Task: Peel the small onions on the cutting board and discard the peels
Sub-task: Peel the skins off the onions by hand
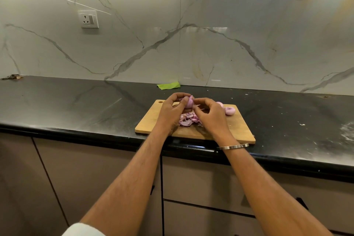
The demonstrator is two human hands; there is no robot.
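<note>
Fingers of the left hand (171, 109) curl around a small onion (188, 102), gripping it above the cutting board (151, 122) at centre frame. Peels (187, 119) heap below it. Right hand (209, 114) pinches at the onion's skin. Further right, two more onions (229, 110) rest on the board.
</note>
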